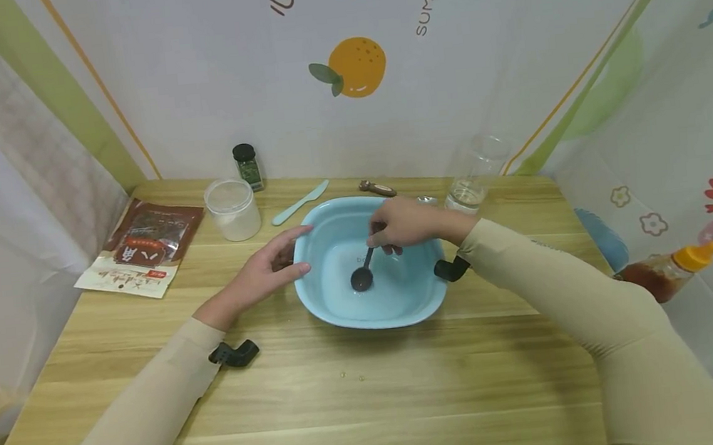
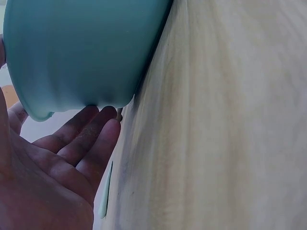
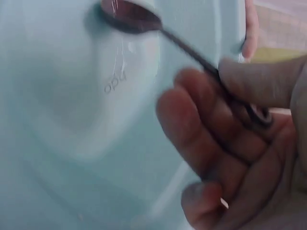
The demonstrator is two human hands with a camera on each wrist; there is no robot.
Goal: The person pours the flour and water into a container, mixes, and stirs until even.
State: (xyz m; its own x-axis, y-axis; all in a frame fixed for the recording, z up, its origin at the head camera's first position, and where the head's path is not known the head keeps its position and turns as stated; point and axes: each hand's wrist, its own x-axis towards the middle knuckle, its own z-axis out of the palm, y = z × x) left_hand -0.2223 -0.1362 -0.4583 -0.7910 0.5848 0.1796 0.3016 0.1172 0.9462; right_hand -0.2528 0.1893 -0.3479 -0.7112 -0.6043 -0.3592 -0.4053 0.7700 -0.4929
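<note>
A light blue plastic basin (image 1: 332, 303) stands on the wooden table. My left hand (image 1: 264, 271) holds its left side, thumb at the rim and other fingers along the outer wall. In the left wrist view, those fingertips (image 2: 109, 112) touch the basin's outer wall (image 2: 81, 57). Over the basin, my right hand (image 1: 404, 221) pinches the handle of a dark measuring spoon (image 1: 362, 281). The spoon's round bowl (image 3: 132, 17) is low inside the basin. Whether the bowl touches the bottom, I cannot tell. Shiny wet streaks show by the spoon in the right wrist view.
Along the back stand a white-filled jar (image 1: 233, 209), a green herb bottle (image 1: 248, 168), a pale green spreader (image 1: 301, 203), a small brown-handled item (image 1: 377, 188) and a clear glass (image 1: 466, 194). A brown pouch (image 1: 146, 246) lies left; a yellow-capped bottle (image 1: 667, 271) is right. Small drops (image 1: 352, 376) dot the table.
</note>
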